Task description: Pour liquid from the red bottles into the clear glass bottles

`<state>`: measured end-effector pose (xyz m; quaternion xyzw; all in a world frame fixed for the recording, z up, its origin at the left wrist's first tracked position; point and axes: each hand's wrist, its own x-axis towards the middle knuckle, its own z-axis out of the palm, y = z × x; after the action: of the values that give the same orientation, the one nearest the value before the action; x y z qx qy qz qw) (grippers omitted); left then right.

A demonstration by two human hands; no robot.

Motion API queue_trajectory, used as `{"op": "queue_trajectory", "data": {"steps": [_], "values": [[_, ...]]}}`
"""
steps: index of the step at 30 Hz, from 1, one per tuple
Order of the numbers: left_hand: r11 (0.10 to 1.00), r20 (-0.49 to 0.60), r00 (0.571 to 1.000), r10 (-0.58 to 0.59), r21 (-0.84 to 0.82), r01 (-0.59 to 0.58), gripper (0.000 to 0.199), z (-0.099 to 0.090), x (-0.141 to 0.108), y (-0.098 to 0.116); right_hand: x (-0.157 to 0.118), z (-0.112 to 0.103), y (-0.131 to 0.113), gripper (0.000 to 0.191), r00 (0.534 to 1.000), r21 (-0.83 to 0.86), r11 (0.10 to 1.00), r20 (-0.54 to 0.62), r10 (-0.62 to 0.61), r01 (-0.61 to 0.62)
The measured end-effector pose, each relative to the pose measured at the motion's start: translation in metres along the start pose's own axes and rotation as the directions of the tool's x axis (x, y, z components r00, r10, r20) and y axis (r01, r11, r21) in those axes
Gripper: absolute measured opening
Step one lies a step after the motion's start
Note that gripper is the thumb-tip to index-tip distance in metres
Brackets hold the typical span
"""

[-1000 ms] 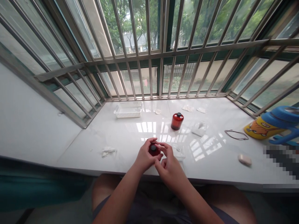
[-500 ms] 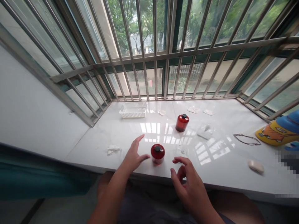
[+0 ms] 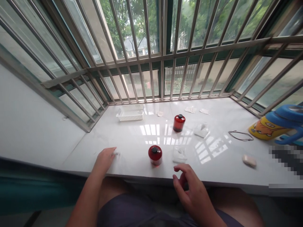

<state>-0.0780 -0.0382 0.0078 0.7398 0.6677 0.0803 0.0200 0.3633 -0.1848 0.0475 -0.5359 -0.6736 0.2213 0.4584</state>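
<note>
At the left part of the white sill, my left hand [image 3: 104, 160] is closed over a crumpled white tissue [image 3: 116, 154]; only a scrap shows at its fingertips. My right hand [image 3: 190, 186] hovers by the front edge, empty, its fingers loosely curled and thumb apart. Between the hands stands a red translucent bottle [image 3: 155, 156] with a black cap, touched by neither. Just beyond my right fingers lies a clear square plastic piece [image 3: 179, 154]. A second red bottle [image 3: 179, 123] stands farther back.
A white perforated basket [image 3: 131, 113] sits near the window bars [image 3: 151, 60]. Toward the right are a clear plastic piece [image 3: 202, 130], a thin cord loop [image 3: 240, 136], a pale soap-like bar [image 3: 249, 160] and a blue-and-yellow cup [image 3: 272, 126]. Several white scraps lie at the back.
My left hand has moved left, away from the near red bottle and onto the crumpled tissue, closing its fingers. My right hand has barely moved. The view has shifted slightly.
</note>
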Motion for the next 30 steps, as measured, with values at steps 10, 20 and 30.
{"op": "queue_trajectory", "data": {"steps": [10, 20, 30], "values": [[0.795, -0.390, 0.920, -0.025, -0.565, -0.218, 0.044, -0.059, -0.037, 0.157, 0.009, -0.002, -0.013, 0.024, 1.000, 0.118, 0.993, 0.008, 0.026, -0.026], [0.500, -0.628, 0.613, 0.480, -0.378, -0.779, 0.047, -0.053, -0.043, 0.297, 0.022, -0.013, -0.013, 0.031, 0.958, 0.373, 0.892, -0.024, 0.287, -0.258], [0.638, -0.038, 0.959, 0.280, -0.739, -0.215, 0.104, 0.029, -0.010, 0.336, 0.052, -0.057, 0.037, 0.026, 0.933, -0.109, 0.963, -0.293, 0.207, -0.248]]}}
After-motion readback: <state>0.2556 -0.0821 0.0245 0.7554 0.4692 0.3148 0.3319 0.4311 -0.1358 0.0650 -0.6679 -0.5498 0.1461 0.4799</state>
